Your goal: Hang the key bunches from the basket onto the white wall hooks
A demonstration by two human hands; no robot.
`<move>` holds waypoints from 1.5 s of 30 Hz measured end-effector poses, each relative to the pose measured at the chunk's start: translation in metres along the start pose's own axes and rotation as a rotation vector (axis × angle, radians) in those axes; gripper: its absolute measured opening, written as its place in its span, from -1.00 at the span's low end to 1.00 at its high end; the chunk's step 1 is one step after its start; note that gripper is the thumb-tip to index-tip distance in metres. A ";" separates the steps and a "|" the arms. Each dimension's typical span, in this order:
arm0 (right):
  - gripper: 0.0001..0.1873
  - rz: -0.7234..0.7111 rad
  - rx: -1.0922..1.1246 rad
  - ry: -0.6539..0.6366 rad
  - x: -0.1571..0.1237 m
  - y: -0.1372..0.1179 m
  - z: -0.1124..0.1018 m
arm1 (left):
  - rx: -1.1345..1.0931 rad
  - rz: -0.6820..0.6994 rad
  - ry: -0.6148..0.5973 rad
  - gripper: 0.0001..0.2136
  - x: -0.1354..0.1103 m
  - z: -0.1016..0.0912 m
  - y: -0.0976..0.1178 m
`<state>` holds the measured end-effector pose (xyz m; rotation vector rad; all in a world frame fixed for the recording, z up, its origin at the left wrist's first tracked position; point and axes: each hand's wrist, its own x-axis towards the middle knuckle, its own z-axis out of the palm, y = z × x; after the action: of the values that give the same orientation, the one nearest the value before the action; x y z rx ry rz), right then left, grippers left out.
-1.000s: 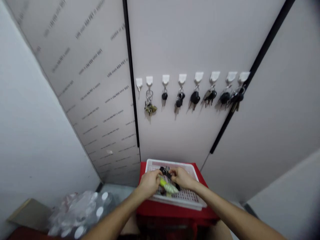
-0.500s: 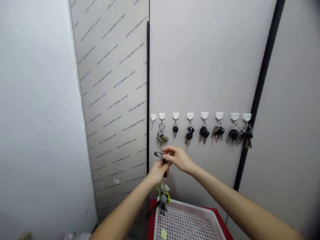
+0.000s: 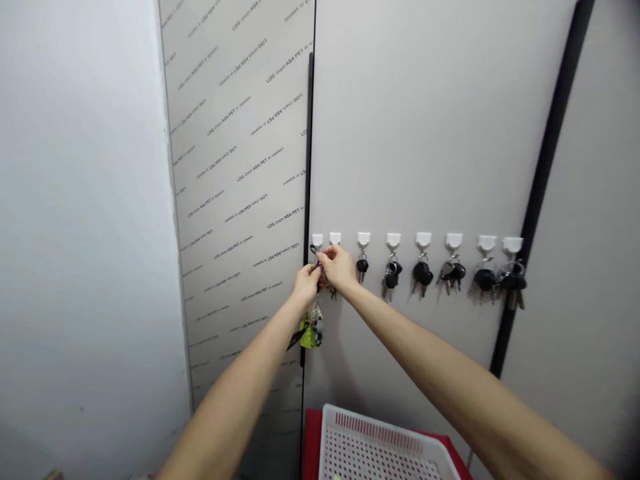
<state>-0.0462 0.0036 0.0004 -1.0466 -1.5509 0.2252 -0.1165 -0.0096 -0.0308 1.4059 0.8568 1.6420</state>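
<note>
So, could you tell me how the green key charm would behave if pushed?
It would probably swing freely: the green key charm dangles loosely below the left hand on a thin link. It looks light for its size, though its material is unclear.

Set directly on a red tabletop (image 3: 313, 433), cut off by the bottom edge: a white perforated plastic basket (image 3: 385, 443). Stuck in a row on a pale grey wall panel (image 3: 425, 133): 8 white adhesive hooks (image 3: 423, 240), with black-headed car keys (image 3: 423, 272) hung from them
</note>
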 end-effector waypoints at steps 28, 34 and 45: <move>-0.36 0.052 0.059 -0.298 -0.057 0.069 -0.131 | 0.091 0.194 0.078 -0.55 -0.045 0.050 0.000; -0.25 -0.203 0.391 -0.016 -0.067 0.024 -0.159 | -0.231 0.227 -0.337 -0.31 -0.069 0.102 0.040; -0.24 -0.139 0.429 -0.112 -0.074 0.036 -0.161 | -0.247 0.210 -0.419 -0.31 -0.072 0.112 0.029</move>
<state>0.1043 -0.0921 -0.0282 -0.5956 -1.5773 0.5027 -0.0049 -0.0870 -0.0205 1.6200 0.2653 1.4646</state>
